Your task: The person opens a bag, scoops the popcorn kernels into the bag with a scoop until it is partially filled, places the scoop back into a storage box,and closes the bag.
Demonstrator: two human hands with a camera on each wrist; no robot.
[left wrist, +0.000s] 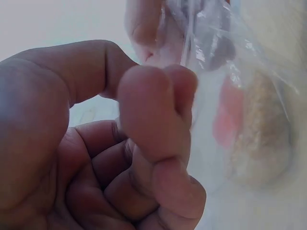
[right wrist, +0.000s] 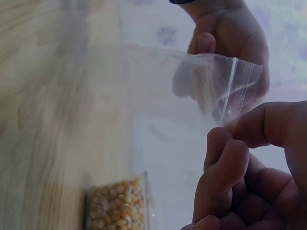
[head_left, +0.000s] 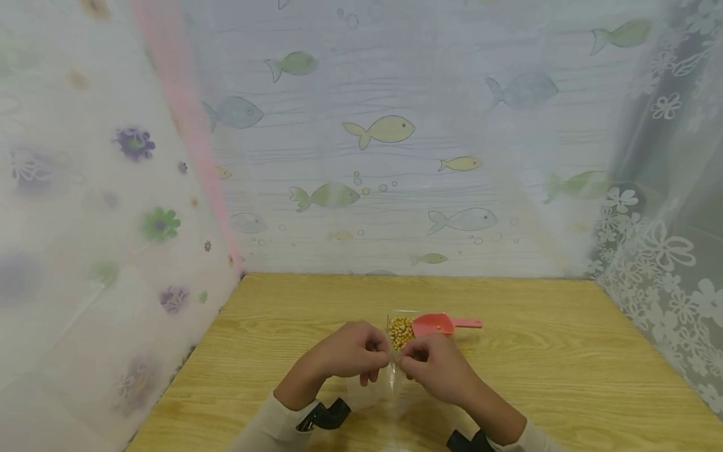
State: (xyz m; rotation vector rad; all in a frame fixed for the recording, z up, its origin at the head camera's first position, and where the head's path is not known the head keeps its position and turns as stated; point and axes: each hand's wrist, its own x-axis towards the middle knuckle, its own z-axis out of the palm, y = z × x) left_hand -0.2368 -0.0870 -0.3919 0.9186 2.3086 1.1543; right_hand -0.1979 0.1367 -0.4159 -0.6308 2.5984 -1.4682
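Table [head_left: 565, 351] edge-bound by curtains; hands [head_left: 395, 361] pinch bag [right wrist: 158, 91] mouth centrally.

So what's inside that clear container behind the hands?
The clear container holds yellow corn kernels, with a pink scoop resting beside it. The container's near edge is hidden behind both hands and the plastic bag they pinch.

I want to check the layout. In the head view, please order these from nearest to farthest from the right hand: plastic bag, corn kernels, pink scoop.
1. Plastic bag: pinched by the right hand itself, at its left.
2. Corn kernels: just beyond the fingers, slightly left.
3. Pink scoop: behind the hand; almost as near, hard to separate.
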